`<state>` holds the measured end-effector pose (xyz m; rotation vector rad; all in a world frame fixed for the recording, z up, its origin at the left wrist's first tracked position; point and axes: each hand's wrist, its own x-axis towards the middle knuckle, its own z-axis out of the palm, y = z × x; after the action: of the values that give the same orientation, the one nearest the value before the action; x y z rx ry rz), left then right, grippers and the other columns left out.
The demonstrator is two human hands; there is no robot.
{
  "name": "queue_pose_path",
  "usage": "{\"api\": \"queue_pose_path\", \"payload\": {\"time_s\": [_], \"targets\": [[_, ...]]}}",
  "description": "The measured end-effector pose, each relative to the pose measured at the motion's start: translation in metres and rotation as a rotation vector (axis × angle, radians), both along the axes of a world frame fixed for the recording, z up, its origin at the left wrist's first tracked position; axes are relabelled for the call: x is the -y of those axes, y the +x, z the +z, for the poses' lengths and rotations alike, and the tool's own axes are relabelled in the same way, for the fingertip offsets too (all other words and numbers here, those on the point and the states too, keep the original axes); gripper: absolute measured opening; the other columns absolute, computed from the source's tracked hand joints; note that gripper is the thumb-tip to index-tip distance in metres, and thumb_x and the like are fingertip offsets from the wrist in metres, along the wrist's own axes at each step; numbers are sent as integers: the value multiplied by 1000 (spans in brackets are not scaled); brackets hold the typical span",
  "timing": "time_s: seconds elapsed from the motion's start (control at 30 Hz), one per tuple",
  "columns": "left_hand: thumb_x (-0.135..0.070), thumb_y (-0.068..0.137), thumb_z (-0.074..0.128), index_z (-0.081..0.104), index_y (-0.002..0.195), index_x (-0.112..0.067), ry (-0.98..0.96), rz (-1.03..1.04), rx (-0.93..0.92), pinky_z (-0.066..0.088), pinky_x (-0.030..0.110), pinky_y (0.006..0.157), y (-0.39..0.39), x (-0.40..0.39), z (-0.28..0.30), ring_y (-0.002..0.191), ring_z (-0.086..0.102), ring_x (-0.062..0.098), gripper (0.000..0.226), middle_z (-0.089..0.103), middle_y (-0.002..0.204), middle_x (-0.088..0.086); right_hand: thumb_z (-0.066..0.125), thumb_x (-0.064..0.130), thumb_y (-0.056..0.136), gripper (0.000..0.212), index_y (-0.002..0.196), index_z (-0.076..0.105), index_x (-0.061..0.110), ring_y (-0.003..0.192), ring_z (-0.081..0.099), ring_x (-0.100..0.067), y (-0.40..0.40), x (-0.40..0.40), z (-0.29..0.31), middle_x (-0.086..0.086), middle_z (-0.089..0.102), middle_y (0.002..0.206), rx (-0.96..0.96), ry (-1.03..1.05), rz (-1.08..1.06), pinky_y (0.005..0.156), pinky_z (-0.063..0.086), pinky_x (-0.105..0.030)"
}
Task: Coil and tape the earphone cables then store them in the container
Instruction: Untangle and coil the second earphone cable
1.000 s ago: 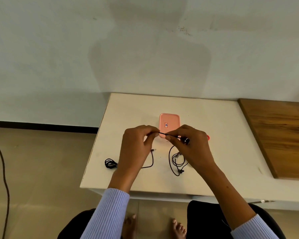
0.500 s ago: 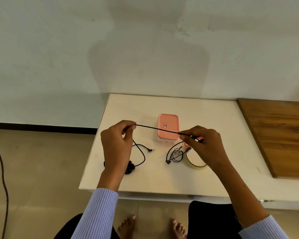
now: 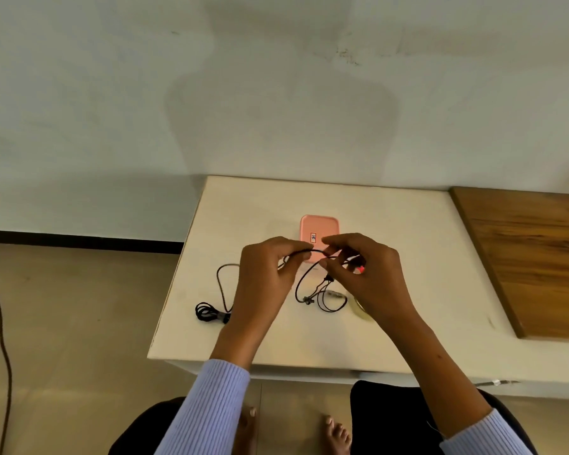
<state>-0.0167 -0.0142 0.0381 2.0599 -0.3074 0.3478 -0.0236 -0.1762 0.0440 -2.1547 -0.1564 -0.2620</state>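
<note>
**Second earphone cable being wound into loops**

The black earphone cable (image 3: 301, 284) is held above the table (image 3: 408, 244), just in front of the closed pink container (image 3: 319, 226). It is pinched between thumb and curled fingers of the left hand (image 3: 266, 277), while the right hand (image 3: 365, 274) grips the gathered end with its fingers curled round it. The two hands are close together, with a short stretch of cable drawn between them. Loose loops and the earbuds hang down below the right hand, and a slack length trails to the left of the left hand, down toward the table.

For the winding to be done well, each new turn is best laid against the loops already gathered, at a matching size, and pinned under the thumb before more cable is drawn in. The trailing slack should be fed through lightly so that kinks and snags on the earbuds are avoided. The bundle is best kept pinched until tape is applied.

Counted: two earphone cables, one in the hands and one finished coil (image 3: 207, 312) lying near the table's left edge, bound at one side; one container, its lid on; one tape roll (image 3: 362, 311), partly hidden behind the right wrist.
</note>
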Motion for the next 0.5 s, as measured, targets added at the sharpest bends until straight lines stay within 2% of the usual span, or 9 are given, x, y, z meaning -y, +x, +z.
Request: {"api": "queue_pose_path", "payload": {"time_s": [0.1,0.17,0.23,0.3,0.5], "targets": [[-9,81,71,76,96,-13,-83,-47,-110,45,7,74,2,-7,3,80,67,1,16,74,85,-6,77,13,74,24,97,71,17,72,64,-2,-1,9,3,12,69,86,-46,15,7,62,46,-9],[-9,81,71,76,96,-10,-189,-142,-284,50,15,71,3,-13,5,71,71,8,16,75,81,1,78,14,72,19,90,72,17,71,64,0,-1,16,4,16,68,82,-72,-4,14,64,48,-11],[-7,81,70,76,95,-8,-266,-205,-383,54,21,69,2,-16,7,67,72,16,15,75,77,4,78,12,72,18,88,72,15,70,65,0,-3,21,4,15,69,80,-101,7,21,67,50,-13],[-7,83,68,76,94,-8,-305,-190,-400,55,24,67,3,-16,7,67,72,18,13,75,75,4,78,9,71,19,88,73,15,70,65,1,-4,22,5,13,69,80,-121,21,29,69,50,-10],[-11,86,66,76,86,-15,-318,12,-371,53,20,65,5,-11,5,64,71,13,11,74,71,-2,75,7,76,13,86,74,14,74,65,1,-6,18,4,12,69,79,-87,-1,-35,67,48,-6]]}}
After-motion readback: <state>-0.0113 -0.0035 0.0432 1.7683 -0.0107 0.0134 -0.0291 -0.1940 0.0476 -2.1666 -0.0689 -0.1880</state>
